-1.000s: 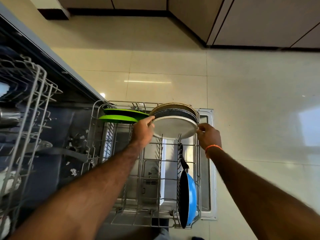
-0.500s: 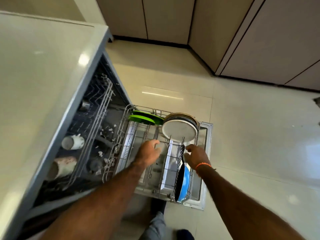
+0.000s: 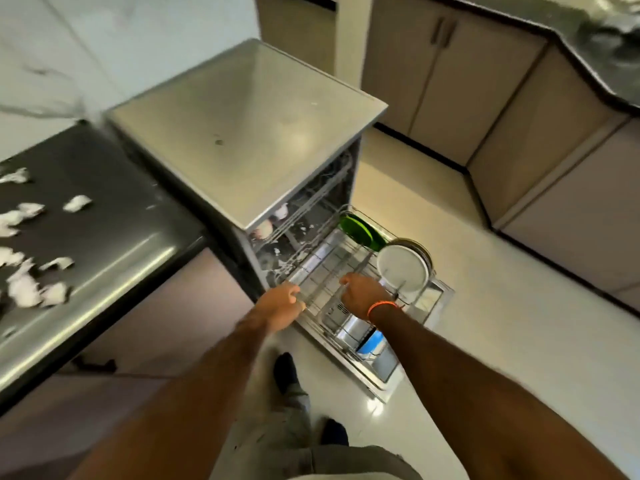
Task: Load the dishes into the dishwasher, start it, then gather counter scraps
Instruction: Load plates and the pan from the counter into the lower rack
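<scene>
Far left of the left hand (image 3: 282, 299), white paper scraps (image 3: 24, 285) lie scattered on the dark desk (image 3: 114, 244), well apart from both hands. Between the desk and the hands stands the dishwasher (image 3: 242, 133), its door (image 3: 384, 379) dropped flat to the floor below the hands. Up inside the dishwasher, beyond the left hand, mugs (image 3: 273, 220) sit in the upper rack, blurred.

The left hand reaches to the near left edge of the pulled-out lower rack (image 3: 332, 271), its fingers curled at the rack's wire rim; whether they close round the wire cannot be told through the blur. Just right of it, the right hand (image 3: 362, 294), with an orange band (image 3: 381, 306) at the wrist, is over the middle of the rack, fingers bent down among the wires; its grip also cannot be told.

Beyond the right hand, at the far side of the rack, green plates (image 3: 360, 230) stand on edge. To their right, just beyond the right hand's knuckles, a white plate (image 3: 403, 268) stands on edge in front of darker plates (image 3: 424, 252). Below the right wrist, a blue pan (image 3: 372, 341) shows in the near right corner of the rack.

Beneath the arms, the person's feet (image 3: 285, 370) are on the pale floor (image 3: 502, 323). Right of the right hand, beige cabinets (image 3: 519, 109) line the wall.
</scene>
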Motion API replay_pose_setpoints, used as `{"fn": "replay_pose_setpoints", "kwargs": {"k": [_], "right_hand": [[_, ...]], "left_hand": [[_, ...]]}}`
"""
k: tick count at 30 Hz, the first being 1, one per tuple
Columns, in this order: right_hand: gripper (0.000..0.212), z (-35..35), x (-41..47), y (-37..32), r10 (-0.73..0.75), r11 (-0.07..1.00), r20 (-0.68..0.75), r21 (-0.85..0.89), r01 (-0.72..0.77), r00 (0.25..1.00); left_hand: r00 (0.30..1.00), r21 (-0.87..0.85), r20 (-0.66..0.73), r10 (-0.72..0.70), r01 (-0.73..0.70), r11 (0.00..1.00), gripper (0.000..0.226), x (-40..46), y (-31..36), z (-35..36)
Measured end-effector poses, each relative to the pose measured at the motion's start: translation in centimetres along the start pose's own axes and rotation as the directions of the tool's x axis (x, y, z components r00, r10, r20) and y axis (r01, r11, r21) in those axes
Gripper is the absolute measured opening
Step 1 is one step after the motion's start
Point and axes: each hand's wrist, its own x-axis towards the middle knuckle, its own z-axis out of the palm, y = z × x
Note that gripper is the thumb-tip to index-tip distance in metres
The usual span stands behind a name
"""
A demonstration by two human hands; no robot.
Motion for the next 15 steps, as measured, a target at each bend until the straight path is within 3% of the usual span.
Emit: {"fn": "replay_pose_setpoints", "kwargs": {"k": [4,8,11,15], "right_hand": [[0.035,1.6,-2.6,-7.9,-0.244,0.944,0.095,-0.203,0.259,0.965],[0.032,5.0,-4.8,-16.9,-0.446,0.830,0.210,-0.267,0.490,0.870],[0.033,9.1,-5.8,-23.5,-0.541,0.765,0.253,-0.248,0.594,0.802],[0.029,14.8,-8.6,-33.3,-0.690,0.620,0.326,-0.195,0.760,0.646]], "left_hand": [[0.992,-0.092,-0.075,-0.101,0.094,0.991,0.062,-7.7,-6.6,-1.2],[0.960,-0.208,-0.225,-0.169,0.122,0.970,0.044,-15.6,-13.0,-2.9],[0.894,-0.346,-0.365,-0.259,0.128,0.929,0.024,-21.4,-17.6,-4.3],[0.740,-0.494,-0.527,-0.419,0.135,0.859,0.021,-28.3,-24.5,-5.8]]}}
